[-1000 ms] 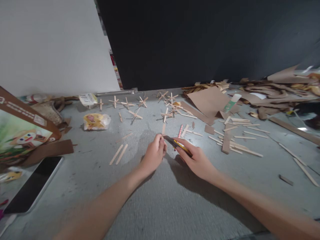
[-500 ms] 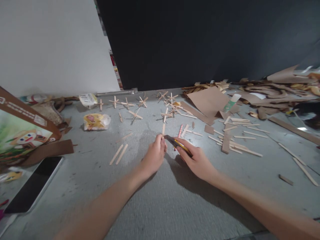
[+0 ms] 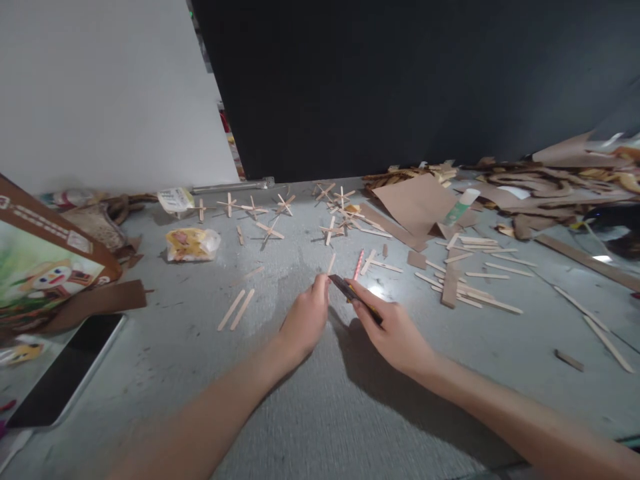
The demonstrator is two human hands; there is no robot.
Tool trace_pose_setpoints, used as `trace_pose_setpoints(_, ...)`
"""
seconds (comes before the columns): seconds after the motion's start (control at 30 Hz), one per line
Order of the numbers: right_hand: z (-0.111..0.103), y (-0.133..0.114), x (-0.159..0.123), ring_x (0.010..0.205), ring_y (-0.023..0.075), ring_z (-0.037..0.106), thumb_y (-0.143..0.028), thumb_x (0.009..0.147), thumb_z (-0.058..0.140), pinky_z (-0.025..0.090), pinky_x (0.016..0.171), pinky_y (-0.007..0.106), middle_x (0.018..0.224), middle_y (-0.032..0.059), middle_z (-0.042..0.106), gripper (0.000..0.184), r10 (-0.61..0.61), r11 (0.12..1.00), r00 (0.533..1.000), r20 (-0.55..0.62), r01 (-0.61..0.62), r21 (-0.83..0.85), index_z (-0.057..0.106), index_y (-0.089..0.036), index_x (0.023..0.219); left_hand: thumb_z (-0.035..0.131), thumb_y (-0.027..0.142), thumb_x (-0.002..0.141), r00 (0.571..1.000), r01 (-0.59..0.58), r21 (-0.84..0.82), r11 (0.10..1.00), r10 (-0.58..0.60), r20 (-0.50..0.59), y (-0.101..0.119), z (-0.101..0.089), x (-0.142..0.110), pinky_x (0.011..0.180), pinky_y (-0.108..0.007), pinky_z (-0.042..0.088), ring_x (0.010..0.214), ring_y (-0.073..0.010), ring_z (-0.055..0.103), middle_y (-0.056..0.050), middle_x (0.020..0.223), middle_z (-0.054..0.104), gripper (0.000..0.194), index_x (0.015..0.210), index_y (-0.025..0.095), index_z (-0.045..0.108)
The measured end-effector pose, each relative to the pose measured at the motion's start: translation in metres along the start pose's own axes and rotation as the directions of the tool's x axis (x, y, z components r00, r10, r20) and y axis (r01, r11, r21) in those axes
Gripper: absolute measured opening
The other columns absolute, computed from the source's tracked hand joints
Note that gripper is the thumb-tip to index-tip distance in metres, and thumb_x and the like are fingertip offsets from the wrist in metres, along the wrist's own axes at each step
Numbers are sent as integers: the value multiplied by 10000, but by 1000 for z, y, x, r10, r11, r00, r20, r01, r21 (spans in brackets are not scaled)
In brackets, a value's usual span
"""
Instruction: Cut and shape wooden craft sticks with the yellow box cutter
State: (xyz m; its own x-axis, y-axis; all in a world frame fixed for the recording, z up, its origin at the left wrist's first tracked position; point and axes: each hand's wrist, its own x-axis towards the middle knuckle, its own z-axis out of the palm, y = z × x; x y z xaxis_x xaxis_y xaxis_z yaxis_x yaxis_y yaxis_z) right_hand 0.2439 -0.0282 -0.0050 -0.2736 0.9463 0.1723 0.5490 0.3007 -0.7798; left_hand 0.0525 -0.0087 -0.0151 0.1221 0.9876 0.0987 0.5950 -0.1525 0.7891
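My left hand is closed around a wooden craft stick, whose far end pokes out past the fingers. In my right hand is a utility knife with a dark front and yellow on its body. The knife's tip meets the stick beside my left fingertips; the blade itself is too small to make out. Just beyond the knife lies a red-and-white striped stick. Two loose craft sticks lie side by side to the left of my left hand.
Crossed-stick pieces stand along the back. Loose sticks, brown cardboard and a glue stick are at right. On the left are a phone, a yellow packet and a printed box.
The held stick now leans further to the right and less of it shows. My hands stay close together, with the knife still against it.
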Motion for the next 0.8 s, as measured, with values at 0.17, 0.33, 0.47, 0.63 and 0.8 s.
trace_pose_setpoints(0.17, 0, -2, 2, 529, 160, 561, -397, 1041, 460, 514, 607, 285, 815, 74, 774, 568, -27, 1000, 999, -32, 27, 15, 666, -125, 1495, 294, 461, 1118, 999, -46, -159, 986, 40, -35, -1, 1, 4, 661, -288, 377, 634, -159, 527, 27, 689, 545, 349, 921, 240, 481)
trace_pose_setpoints(0.33, -1, -2, 2, 474, 140, 445, -408, 1044, 465, 450, 543, 266, 651, 24, 674, 585, -40, 999, 998, -56, 40, 6, 651, -111, 1512, 304, 503, 1117, 996, -91, -192, 977, 86, -33, -2, 1, 4, 689, -294, 393, 633, -157, 533, 33, 688, 554, 364, 936, 241, 479)
trace_pose_setpoints(0.47, -1, -1, 2, 480, 133, 428, -411, 1048, 461, 446, 549, 262, 658, 22, 671, 593, -45, 999, 998, -50, 46, 16, 649, -97, 1515, 300, 541, 1115, 994, -105, -195, 975, 100, -39, -2, 1, 4, 695, -299, 412, 639, -161, 545, 25, 694, 568, 393, 950, 242, 495)
trace_pose_setpoints(0.63, -1, -3, 1, 498, 151, 493, -414, 1049, 459, 483, 577, 277, 722, 43, 720, 571, -41, 999, 999, -31, 40, -18, 663, -145, 1509, 307, 450, 1119, 999, -6, -61, 998, 2, -51, 0, 1, 0, 689, -303, 425, 677, -189, 577, 1, 731, 597, 330, 1064, 235, 551)
trace_pose_setpoints(0.8, -2, -4, 0, 564, 180, 614, -414, 1054, 437, 522, 616, 299, 884, 95, 796, 572, -23, 1000, 1000, 2, 23, -21, 656, -154, 1514, 350, 320, 1091, 998, 63, 142, 988, -61, -18, 0, 1, -5, 711, -314, 428, 729, -221, 624, -56, 830, 644, 265, 1211, 215, 562)
